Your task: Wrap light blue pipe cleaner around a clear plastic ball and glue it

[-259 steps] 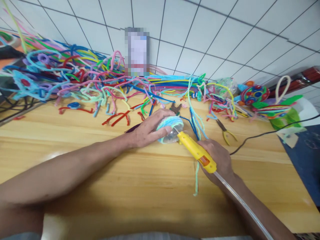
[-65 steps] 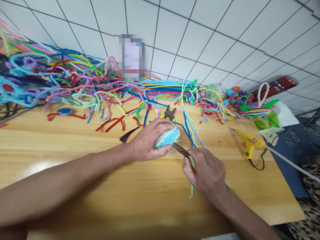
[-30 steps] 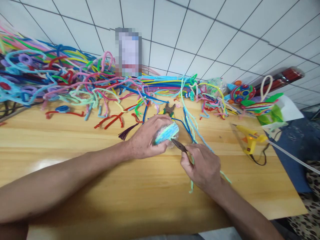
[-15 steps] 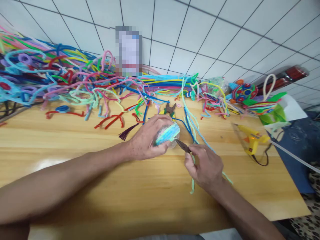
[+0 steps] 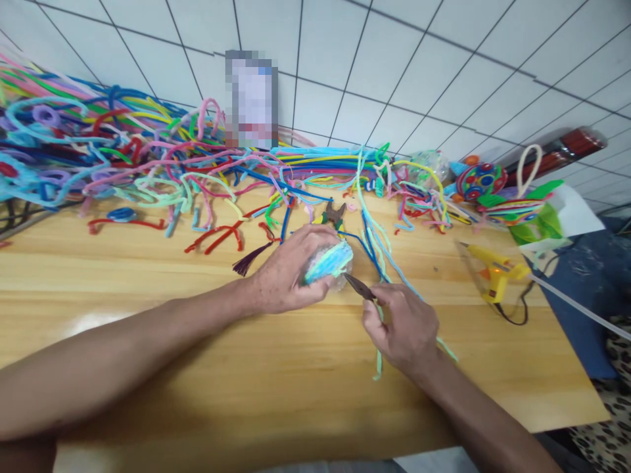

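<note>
Wrapped round a clear rounded piece covered in blue and pale green pipe cleaner [image 5: 329,261], my left hand [image 5: 288,270] keeps it just above or on the table; I cannot tell which. My right hand [image 5: 401,322] is closed on dark-jawed pliers [image 5: 359,286], whose handles are hidden in the palm. The jaw tips touch or nearly touch the right side of the blue-green piece. Long pale green and blue pipe cleaners [image 5: 377,246] run down the table and pass under my right hand. Behind my left hand lies another pair of pliers [image 5: 335,213] with green and yellow handles.
A heap of coloured pipe cleaners [image 5: 123,151] lines the wall at the back left. On the right lie a yellow glue gun [image 5: 495,270] with a white stick and cord, and a colourful round ornament [image 5: 480,180]. A dark tassel [image 5: 246,263] lies left of centre.
The view has shifted very slightly. Both hands, the blue-green piece and the pliers keep almost the same positions.
</note>
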Tool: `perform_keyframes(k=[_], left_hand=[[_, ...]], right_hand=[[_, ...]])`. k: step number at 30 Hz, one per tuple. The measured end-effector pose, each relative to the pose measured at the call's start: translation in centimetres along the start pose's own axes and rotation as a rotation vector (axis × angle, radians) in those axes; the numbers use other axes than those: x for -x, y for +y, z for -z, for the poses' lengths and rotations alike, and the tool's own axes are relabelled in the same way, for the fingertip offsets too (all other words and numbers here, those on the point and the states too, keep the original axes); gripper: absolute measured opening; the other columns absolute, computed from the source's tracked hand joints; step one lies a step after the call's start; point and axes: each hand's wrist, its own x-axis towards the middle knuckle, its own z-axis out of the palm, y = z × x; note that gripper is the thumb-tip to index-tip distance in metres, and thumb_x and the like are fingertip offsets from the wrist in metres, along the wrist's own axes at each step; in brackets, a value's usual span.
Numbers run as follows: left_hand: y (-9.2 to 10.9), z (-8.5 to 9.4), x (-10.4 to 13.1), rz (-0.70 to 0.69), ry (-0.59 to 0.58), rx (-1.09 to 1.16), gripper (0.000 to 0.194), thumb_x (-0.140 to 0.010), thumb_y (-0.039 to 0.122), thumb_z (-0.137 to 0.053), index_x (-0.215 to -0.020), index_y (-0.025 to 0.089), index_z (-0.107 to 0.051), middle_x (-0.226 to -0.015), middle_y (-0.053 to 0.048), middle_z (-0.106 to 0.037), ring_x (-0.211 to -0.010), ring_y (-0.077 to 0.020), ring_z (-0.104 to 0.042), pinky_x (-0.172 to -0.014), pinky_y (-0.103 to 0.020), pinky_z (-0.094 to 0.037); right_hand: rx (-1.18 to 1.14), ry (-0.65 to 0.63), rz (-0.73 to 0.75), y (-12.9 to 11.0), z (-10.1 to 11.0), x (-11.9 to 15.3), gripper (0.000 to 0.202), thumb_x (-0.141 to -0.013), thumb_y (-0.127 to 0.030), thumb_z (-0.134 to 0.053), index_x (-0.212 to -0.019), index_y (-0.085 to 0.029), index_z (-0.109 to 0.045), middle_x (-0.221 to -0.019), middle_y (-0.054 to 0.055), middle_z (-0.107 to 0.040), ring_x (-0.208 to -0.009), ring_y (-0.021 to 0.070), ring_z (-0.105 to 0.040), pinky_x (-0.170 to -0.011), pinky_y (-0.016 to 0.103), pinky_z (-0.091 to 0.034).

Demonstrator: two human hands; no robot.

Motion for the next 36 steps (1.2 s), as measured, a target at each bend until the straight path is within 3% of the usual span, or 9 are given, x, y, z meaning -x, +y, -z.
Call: perform_keyframes(k=[36], left_hand=[[0.04, -0.07, 0.04, 0.003, -0.001, -0.001, 0.054, -0.097, 0.025, -0.067, -0.148, 0.024, -0.051, -0.14, -0.015, -0.068, -0.14, -0.0342, -0.064, -0.116, -0.057, -0.057]], right_hand=[[-0.003, -0.011, 0.002, -0.04, -0.67, 0.15, 0.018, -0.097, -0.014, -0.063, -0.113, -0.023, -0.061, -0.09, 0.004, -0.08, -0.075, 0.0195, -0.076, -0.071, 0.03, -0.06]])
